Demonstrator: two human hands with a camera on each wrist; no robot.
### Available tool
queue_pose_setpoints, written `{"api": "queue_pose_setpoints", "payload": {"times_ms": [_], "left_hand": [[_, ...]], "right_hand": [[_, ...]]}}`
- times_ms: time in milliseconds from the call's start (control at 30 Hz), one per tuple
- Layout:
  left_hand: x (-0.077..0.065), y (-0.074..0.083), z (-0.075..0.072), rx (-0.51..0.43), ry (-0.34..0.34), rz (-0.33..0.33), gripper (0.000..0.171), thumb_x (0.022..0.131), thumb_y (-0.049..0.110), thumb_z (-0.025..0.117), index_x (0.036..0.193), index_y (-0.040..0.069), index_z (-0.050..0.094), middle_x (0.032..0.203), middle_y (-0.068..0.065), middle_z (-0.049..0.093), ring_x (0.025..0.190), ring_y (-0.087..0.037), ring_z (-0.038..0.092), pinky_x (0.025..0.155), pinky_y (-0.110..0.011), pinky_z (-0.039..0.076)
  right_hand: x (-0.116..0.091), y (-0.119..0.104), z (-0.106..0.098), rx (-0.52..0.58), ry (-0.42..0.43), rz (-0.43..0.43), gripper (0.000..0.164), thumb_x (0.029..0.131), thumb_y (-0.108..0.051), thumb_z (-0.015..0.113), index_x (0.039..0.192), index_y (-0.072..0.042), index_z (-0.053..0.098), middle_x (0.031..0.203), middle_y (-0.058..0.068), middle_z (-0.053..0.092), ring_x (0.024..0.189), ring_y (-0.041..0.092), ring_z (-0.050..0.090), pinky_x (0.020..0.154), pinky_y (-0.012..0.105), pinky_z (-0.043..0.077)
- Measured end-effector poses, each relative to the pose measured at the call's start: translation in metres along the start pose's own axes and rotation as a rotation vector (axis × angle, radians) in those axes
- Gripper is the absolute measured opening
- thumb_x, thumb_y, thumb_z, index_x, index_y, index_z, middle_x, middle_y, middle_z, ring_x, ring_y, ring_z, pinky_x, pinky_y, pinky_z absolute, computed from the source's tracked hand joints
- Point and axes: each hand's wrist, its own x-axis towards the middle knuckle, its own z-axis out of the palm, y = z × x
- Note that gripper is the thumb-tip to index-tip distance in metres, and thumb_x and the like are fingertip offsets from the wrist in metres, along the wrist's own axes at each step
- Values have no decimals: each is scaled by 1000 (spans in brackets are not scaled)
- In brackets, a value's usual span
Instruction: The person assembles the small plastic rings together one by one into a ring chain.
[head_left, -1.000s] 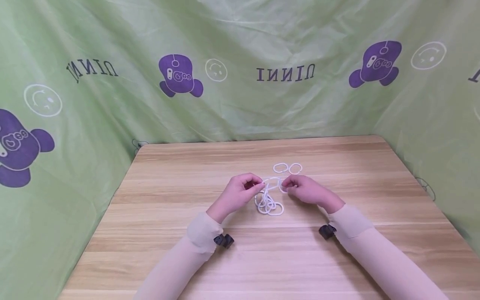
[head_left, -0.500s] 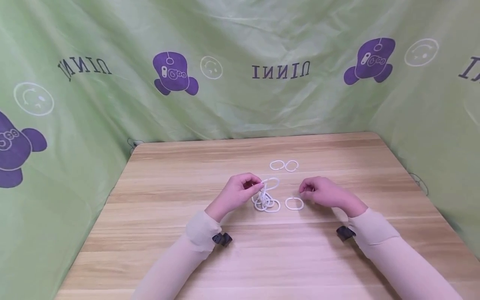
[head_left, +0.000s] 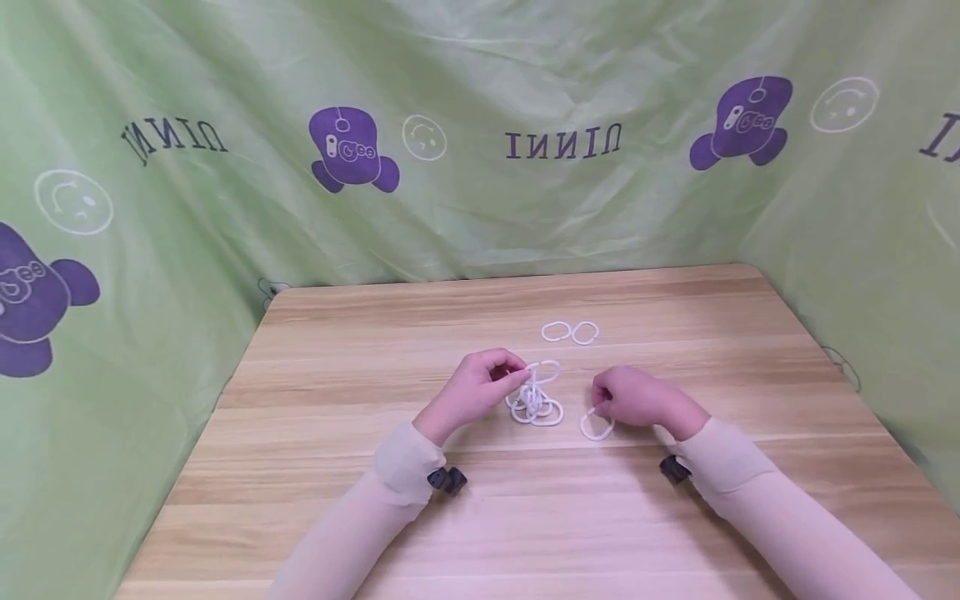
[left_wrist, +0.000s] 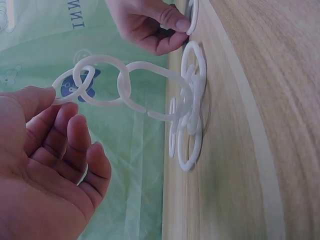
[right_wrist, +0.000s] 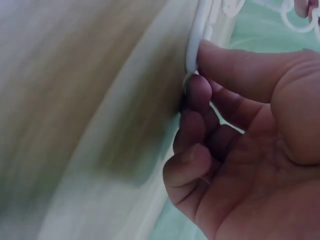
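Note:
My left hand pinches the end link of a white plastic chain between thumb and forefinger. From there the oval links rise clear of the table, and the lower ones lie in a tangled heap. One raised link shows a small gap in its ring. To the right, my right hand is low at the tabletop, thumb and forefinger pinching the edge of a single loose link. The right wrist view shows the thumb against that link's rim, with the other fingers curled below.
Two more loose white links lie side by side behind the hands. The wooden table reaches back to a green printed curtain, which also hangs at both sides. Each sleeve cuff carries a small black camera.
My right hand let go of a link right of the heap, moved away rightward, then came back down and took its edge, turning it. My left hand stays on the chain.

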Motion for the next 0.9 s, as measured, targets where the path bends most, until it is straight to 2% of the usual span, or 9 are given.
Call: {"api": "queue_pose_setpoints", "payload": {"times_ms": [100, 200, 333, 567, 733, 900], "left_hand": [[1, 2, 1, 9, -3, 9, 12, 93, 23, 70, 96, 12, 72, 80, 2, 65, 72, -15, 55, 62, -25, 46], [1, 3, 2, 26, -1, 22, 11, 93, 22, 70, 95, 11, 72, 79, 3, 64, 71, -13, 54, 62, -24, 45], [1, 3, 4, 35, -3, 25, 10, 93, 21, 70, 95, 11, 72, 80, 4, 64, 71, -12, 54, 63, -24, 46], [-1, 3, 6, 46, -23, 61, 10, 93, 19, 70, 96, 10, 72, 83, 5, 65, 73, -17, 57, 65, -26, 47], [0, 2, 7, 50, -51, 84, 11, 93, 19, 69, 96, 9, 73, 84, 5, 66, 74, -21, 58, 65, -27, 48], [-1, 1, 8, 75, -76, 106, 9, 94, 18, 68, 96, 10, 73, 83, 6, 65, 71, -15, 57, 64, -25, 48]], "right_hand": [[-2, -5, 1, -18, -17, -32, 16, 88, -9, 68, 77, -14, 57, 71, -4, 53, 67, 13, 49, 65, 31, 42], [-6, -11, 0, 34, 4, -72, 14, 90, -9, 66, 81, -14, 57, 72, -4, 52, 68, 13, 49, 65, 31, 42], [-9, -19, -7, 138, 74, -125, 9, 92, -8, 65, 87, -13, 61, 74, -5, 54, 67, 13, 50, 63, 30, 45], [-14, -40, -25, 235, 203, -203, 6, 92, -11, 69, 97, -10, 68, 85, -4, 65, 78, 11, 60, 72, 30, 51], [-14, -52, -29, 216, 240, -210, 4, 93, -15, 69, 97, -14, 70, 83, -7, 64, 76, 10, 59, 69, 29, 50], [-13, -56, -29, 190, 264, -191, 4, 92, -16, 69, 95, -15, 71, 81, -9, 62, 75, 11, 56, 67, 30, 49]]}}
